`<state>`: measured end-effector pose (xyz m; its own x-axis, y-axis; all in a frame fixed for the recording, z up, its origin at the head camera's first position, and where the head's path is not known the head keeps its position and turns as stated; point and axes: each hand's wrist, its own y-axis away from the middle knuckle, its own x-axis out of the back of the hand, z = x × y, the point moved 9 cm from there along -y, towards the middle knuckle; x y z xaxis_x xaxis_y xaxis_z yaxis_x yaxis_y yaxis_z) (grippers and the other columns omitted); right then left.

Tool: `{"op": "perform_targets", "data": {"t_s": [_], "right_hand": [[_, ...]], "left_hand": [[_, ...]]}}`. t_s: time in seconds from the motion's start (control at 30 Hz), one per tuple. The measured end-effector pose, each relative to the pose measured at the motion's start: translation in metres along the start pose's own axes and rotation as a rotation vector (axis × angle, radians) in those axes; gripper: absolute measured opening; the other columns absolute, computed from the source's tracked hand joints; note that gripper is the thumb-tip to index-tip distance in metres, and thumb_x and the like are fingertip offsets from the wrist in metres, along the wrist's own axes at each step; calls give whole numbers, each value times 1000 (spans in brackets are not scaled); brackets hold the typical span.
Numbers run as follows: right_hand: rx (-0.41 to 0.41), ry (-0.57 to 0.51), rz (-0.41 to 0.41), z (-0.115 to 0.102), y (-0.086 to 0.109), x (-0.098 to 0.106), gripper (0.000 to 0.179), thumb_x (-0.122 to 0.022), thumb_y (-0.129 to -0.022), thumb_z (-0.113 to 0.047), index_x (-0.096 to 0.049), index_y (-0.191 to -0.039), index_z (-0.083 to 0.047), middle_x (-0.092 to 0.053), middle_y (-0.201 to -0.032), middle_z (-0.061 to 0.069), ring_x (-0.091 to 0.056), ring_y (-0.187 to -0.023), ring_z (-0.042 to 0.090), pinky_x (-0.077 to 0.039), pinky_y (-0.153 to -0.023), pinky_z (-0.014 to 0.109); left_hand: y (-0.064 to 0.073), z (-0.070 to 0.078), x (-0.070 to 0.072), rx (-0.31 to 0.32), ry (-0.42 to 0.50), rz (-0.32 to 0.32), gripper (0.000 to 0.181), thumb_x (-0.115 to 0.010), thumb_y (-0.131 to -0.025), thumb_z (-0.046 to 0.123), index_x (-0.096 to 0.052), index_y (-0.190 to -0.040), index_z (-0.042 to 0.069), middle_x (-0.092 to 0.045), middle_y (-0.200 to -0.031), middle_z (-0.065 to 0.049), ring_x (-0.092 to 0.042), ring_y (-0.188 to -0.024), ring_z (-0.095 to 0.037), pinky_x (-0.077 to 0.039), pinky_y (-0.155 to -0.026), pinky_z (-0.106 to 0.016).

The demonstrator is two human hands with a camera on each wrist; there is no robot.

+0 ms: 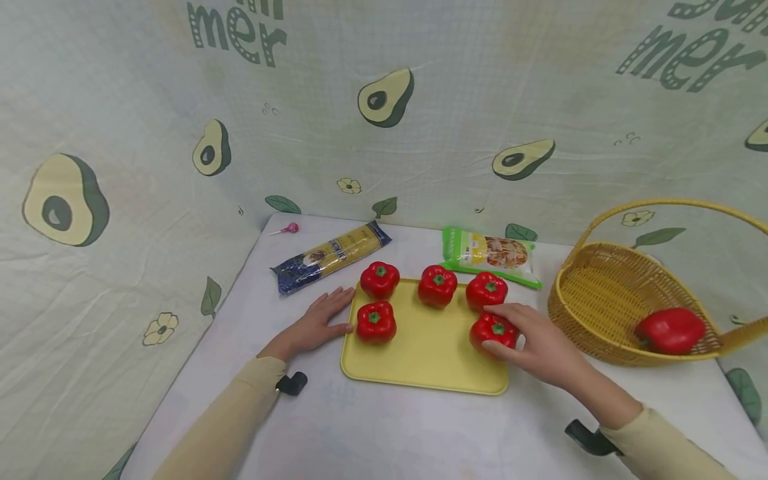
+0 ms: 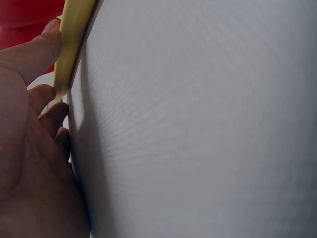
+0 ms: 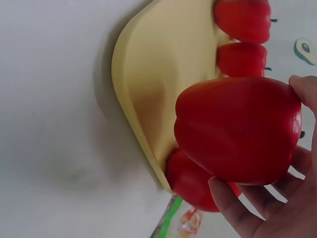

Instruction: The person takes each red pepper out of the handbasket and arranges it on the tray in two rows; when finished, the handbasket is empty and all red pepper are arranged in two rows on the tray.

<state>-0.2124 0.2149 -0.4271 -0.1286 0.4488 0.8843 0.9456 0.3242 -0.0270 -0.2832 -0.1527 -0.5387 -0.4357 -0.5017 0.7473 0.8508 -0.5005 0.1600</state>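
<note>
My right hand (image 1: pixel 543 343) grips a red bell pepper (image 3: pixel 237 130) between thumb and fingers, over the right side of the yellow tray (image 1: pixel 432 363). In the right wrist view this pepper hangs above the tray, with a shadow below it. Behind it another red bell pepper (image 1: pixel 487 289) sits at the tray's back right corner. A further pepper (image 1: pixel 437 285) stands at the back middle. On the tray's left side are two more, one at the back (image 1: pixel 380 279) and one in front (image 1: pixel 376 323). My left hand (image 1: pixel 318 321) lies by the tray's left edge, thumb touching the rim.
A yellow wicker basket (image 1: pixel 576 320) with one red bell pepper (image 1: pixel 671 331) inside stands at the right. Behind the tray lie a green-edged food packet (image 1: pixel 495 255), a blue and yellow pasta packet (image 1: pixel 332 258) and a pink lollipop (image 1: pixel 291 228). A printed cloth (image 1: pixel 444 167) hangs behind.
</note>
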Motion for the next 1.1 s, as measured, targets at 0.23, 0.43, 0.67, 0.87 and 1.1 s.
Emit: {"op": "perform_targets", "data": {"t_s": [0.23, 0.43, 0.67, 0.87, 1.1], "right_hand": [[6, 0, 1, -8, -7, -10, 64, -76, -88, -54, -62, -138, -17, -60, -138, 14, -57, -122, 35, -58, -90, 54], [18, -37, -11, -16, -13, -18, 63, -78, -87, -50, -62, -138, -18, -59, -139, 10, -55, -125, 33, -56, -94, 55], [44, -64, -14, -26, -20, -27, 64, -75, -88, -55, -61, -139, -17, -59, -140, 10, -55, -128, 34, -54, -97, 57], [42, -73, -32, -32, -26, -34, 66, -74, -88, -56, -60, -141, -19, -56, -145, 11, -52, -132, 36, -54, -96, 58], [57, -105, -29, -39, -32, -39, 66, -77, -87, -53, -61, -140, -18, -59, -141, 9, -51, -132, 34, -55, -96, 56]], "left_hand": [[0, 1, 0, -7, 2, -2, 83, -64, -96, 52, -21, -164, 28, -19, -169, 5, -3, -158, -20, -1, -127, -48], [0, 1, 0, -17, -7, -1, 83, -63, -97, 51, -21, -164, 26, -19, -169, 4, -3, -158, -20, -1, -127, -48], [0, 0, 0, -25, -9, 1, 83, -63, -97, 52, -21, -164, 27, -19, -169, 4, -4, -157, -21, -1, -127, -48], [0, 0, -1, -28, -9, -1, 83, -63, -97, 51, -21, -164, 26, -19, -169, 4, -4, -158, -21, -1, -127, -48], [1, 1, 1, -23, 1, 4, 83, -63, -97, 52, -21, -164, 28, -19, -169, 4, -4, -158, -21, -1, -127, -48]]}}
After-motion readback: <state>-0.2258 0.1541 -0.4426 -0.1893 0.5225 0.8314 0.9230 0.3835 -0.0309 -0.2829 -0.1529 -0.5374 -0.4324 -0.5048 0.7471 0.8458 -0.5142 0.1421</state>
